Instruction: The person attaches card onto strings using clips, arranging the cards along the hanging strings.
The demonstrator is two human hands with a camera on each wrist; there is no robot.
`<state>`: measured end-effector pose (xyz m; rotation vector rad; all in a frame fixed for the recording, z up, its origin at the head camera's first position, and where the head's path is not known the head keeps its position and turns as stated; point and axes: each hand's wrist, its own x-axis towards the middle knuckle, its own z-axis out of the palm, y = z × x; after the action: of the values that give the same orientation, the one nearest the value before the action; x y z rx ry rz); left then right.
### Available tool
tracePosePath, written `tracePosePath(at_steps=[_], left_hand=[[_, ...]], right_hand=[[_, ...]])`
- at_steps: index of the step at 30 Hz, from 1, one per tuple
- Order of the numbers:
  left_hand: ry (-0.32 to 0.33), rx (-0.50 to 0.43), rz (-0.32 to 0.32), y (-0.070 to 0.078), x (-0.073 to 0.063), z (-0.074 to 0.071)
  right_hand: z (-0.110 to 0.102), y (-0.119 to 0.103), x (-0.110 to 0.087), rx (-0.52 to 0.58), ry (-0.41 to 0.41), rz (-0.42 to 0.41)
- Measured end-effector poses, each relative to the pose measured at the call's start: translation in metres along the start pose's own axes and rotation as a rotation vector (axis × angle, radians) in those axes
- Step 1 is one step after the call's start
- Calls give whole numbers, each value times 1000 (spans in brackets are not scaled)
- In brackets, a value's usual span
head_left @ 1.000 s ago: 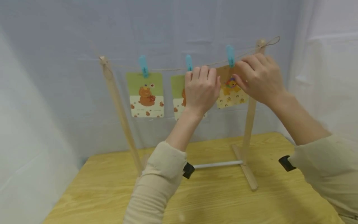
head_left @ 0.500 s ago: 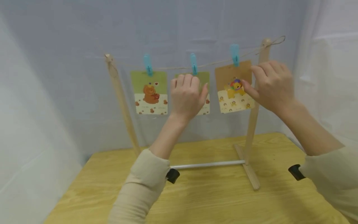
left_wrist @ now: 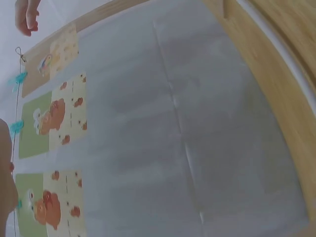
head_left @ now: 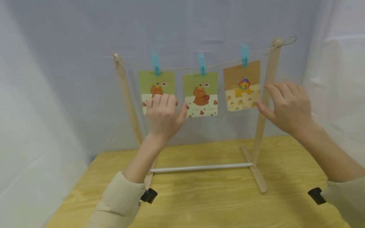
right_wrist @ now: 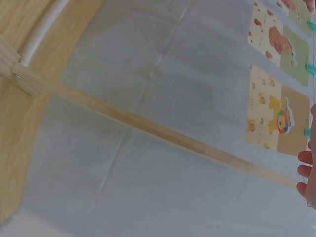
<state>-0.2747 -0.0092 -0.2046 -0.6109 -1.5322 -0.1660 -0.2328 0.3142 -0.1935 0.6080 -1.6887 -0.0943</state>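
Three cards hang from a string by blue clothespins in the head view. The left card [head_left: 156,79] and the middle card [head_left: 200,95] are green and cream with a bear; the right card [head_left: 242,87], brown and cream with a lion, hangs tilted. Its clothespin [head_left: 244,55] sits on its top edge, like the middle clothespin [head_left: 201,64] and the left clothespin [head_left: 155,64] on theirs. My left hand [head_left: 163,115], fingers relaxed and empty, overlaps the left card's lower part. Beside the right post, my right hand [head_left: 291,106] is empty, its thumb near the lion card's lower right corner.
The string runs between a left wooden post [head_left: 129,104] and a right wooden post [head_left: 260,126], joined low down by a white rod [head_left: 199,167]. This stand is on a wooden table [head_left: 205,202]. A pale cloth backdrop [head_left: 185,28] hangs behind it.
Both hands have drawn away from the lion card and its clothespin. My left hand has moved left and down past the middle card; my right hand has moved right and down.
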Motion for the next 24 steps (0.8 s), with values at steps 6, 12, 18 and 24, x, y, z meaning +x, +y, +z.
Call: tracePosePath(at_steps=[6, 12, 18, 24], left_hand=[[-51, -26, -4, -15, -21, -19], [-101, -36, -27, -33, -52, -41], [-202, 25, -53, -55, -78, -49], [-285, 78, -37, -71, -98, -54]], right_hand=[[-3, -3, -19, 13, -26, 44], [-2, -2, -43, 11, -55, 74], [-1, -1, -71, 3, -164, 130], [-3, 2, -95, 7, -359, 226]])
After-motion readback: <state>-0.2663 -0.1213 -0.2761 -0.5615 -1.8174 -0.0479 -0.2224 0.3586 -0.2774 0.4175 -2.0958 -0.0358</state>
